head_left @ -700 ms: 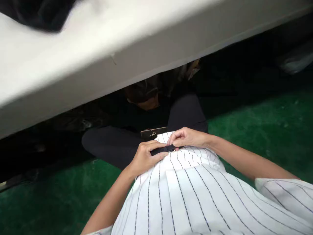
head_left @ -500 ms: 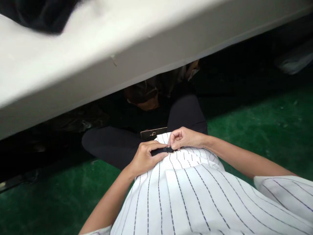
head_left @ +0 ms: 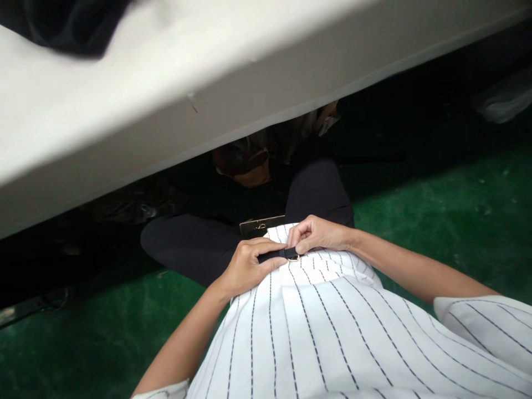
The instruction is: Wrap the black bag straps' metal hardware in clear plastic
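Observation:
A short black strap (head_left: pixel 272 256) with a small gold-coloured buckle (head_left: pixel 293 257) lies across my lap, over a white shirt (head_left: pixel 316 327) with dashed dark stripes. My left hand (head_left: pixel 247 263) is closed on the strap from the left, its thumb below and fingers above. From the other side, my right hand (head_left: pixel 320 234) pinches the strap beside the buckle with thumb and curled fingers. Part of the strap is hidden under both hands. Just beyond them, a flat dark piece with a light edge (head_left: pixel 262 226) carries a small metal fitting.
A white table (head_left: pixel 249 83) crosses the view above my legs, with a black item (head_left: pixel 62 27) at its upper left. Beneath it, brown and clear bag-like items (head_left: pixel 249 169) sit in shadow. The floor (head_left: pixel 436 221) is green.
My right fingers have shifted slightly to the right and opened a little. More of the black strap now shows at the buckle. My left hand has stayed almost in place.

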A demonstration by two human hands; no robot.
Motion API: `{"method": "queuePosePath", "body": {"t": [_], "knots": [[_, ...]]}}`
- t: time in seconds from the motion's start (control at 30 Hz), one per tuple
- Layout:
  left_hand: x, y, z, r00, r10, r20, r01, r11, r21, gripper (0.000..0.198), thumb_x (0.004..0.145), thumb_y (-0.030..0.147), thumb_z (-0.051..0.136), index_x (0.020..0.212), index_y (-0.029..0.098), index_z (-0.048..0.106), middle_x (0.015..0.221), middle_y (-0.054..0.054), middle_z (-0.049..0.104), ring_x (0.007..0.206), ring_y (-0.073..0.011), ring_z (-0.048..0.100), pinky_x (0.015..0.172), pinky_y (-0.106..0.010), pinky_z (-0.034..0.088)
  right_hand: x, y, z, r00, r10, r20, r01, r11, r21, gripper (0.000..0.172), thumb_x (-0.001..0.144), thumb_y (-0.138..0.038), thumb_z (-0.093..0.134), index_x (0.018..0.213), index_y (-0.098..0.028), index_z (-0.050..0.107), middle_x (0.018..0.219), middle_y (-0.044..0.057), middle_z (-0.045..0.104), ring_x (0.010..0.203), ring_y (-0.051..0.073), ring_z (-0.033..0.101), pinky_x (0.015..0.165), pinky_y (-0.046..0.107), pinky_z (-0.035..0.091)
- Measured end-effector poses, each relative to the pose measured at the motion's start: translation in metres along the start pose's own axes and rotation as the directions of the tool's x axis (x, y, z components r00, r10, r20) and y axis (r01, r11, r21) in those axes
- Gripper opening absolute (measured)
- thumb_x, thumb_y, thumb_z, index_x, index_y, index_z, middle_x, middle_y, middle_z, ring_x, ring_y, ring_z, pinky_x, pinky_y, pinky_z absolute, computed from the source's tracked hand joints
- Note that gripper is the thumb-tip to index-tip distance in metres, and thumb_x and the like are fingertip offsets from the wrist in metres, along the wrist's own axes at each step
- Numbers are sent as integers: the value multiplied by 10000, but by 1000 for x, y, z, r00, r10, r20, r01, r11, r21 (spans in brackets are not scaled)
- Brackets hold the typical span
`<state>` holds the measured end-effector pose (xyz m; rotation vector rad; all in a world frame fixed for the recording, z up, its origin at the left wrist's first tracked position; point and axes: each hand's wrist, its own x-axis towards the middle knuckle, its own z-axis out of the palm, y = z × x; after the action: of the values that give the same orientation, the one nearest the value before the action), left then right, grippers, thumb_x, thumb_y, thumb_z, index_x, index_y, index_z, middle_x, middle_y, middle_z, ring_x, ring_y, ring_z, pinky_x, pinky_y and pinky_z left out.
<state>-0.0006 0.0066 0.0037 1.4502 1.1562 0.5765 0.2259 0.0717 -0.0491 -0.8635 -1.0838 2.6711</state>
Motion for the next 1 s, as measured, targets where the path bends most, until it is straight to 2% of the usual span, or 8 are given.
{"method": "queuePosePath", "body": {"t": [0.23,0.4,0.53,0.6,0.67,0.77,0.87,1.0], "knots": [[-2,-3,3,1000,-14,-4,14,1000,19,233,854,262,733,1073,184,736,945,-69,736,850,-219,687,761,-313,534,0,-14,11,991,104,-88,-108,993,-40,256,621,-304,858,705,-107,718,660,28,673,573,91,552,533,200,416],[-6,-5,7,997,-28,-78,33,998,59,231,842,270,747,1055,182,730,954,-64,738,843,-216,693,757,-304,538,2,-18,19,978,128,-166,-143,987,-78,226,644,-269,827,686,-111,672,624,23,663,541,85,534,503,193,375],[-17,-5,-7,992,-18,-123,40,983,180,214,823,248,767,1022,187,716,943,-43,731,836,-196,690,757,-278,534,1,-17,20,988,83,-133,-95,992,-88,281,715,-240,769,970,-140,709,744,1,655,605,82,542,560,201,400],[-23,-4,-15,997,22,-71,-3,968,251,159,868,214,714,1023,179,699,946,-44,724,846,-188,685,770,-274,534,0,-17,19,996,42,-75,-56,979,-194,345,777,-246,713,1117,-187,703,877,18,671,684,96,565,604,214,413],[-26,-2,-21,997,83,5,-80,939,334,126,921,177,633,1037,158,677,952,-56,721,858,-188,682,783,-282,540,0,-18,21,1000,-16,-14,10,932,-361,334,803,-281,700,1130,-212,718,975,35,681,759,122,588,635,231,423],[-24,4,-26,967,238,92,-249,803,541,188,967,102,485,1069,104,643,966,-106,714,855,-218,682,749,-321,557,3,-18,32,984,-180,-15,142,822,-552,296,746,-347,780,999,-195,757,937,39,693,808,164,610,686,261,448],[-18,12,-32,905,386,178,-387,578,719,225,954,57,434,1071,72,626,940,-142,704,832,-248,678,686,-344,551,5,-16,46,913,-390,-120,224,725,-652,183,753,-307,774,879,-176,753,841,43,694,785,179,623,720,284,470],[-18,14,-45,863,443,243,-451,460,764,195,931,73,512,1097,93,613,910,-129,705,841,-253,662,698,-357,533,-1,-13,56,844,-487,-225,241,719,-652,125,781,-277,733,830,-164,752,727,50,673,621,149,569,540,261,422]]}}
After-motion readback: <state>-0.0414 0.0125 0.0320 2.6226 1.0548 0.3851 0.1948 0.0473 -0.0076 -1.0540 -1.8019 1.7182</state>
